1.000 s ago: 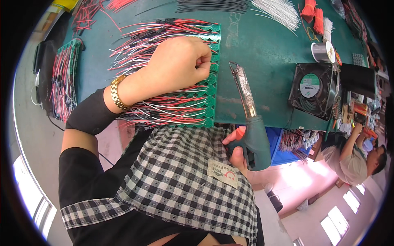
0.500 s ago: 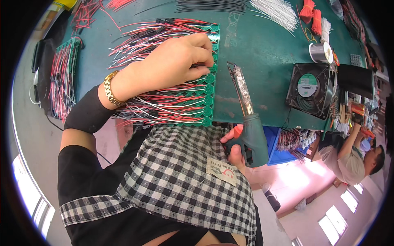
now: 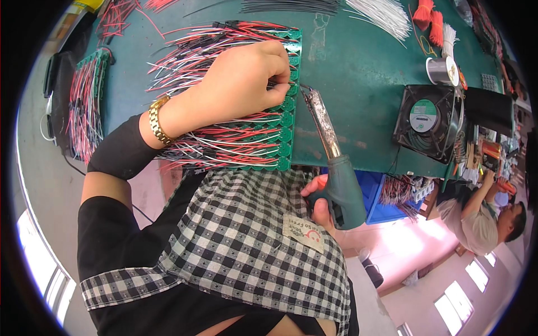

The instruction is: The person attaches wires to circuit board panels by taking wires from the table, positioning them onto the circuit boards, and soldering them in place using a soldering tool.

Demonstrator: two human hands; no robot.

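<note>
My left hand (image 3: 252, 75) lies over the wired part of a green circuit board panel (image 3: 287, 120), its thumb and fingers pinched together near the panel's right edge. Whatever sits in that pinch is hidden by the fingers. Rows of red, white and black wires (image 3: 235, 140) run leftward from the panel. Low at the table's front edge, my right hand (image 3: 320, 210) is wrapped round the dark green handle of a soldering gun (image 3: 344, 190). Its metal barrel slants up and left, and the thin bent tip comes close to the panel's edge, beside my left fingertips; contact cannot be made out.
A second wired panel (image 3: 89, 106) lies at the left. Loose black wires (image 3: 288, 7) and white wires (image 3: 384, 17) lie at the back. On the right stand a solder spool (image 3: 443, 71) and a black fan (image 3: 427, 120). Another person (image 3: 482, 224) sits farther right.
The soldering gun has shifted left, bringing its tip from the bare table to near the panel's edge. My left hand stays in almost the same place, still pinched.
</note>
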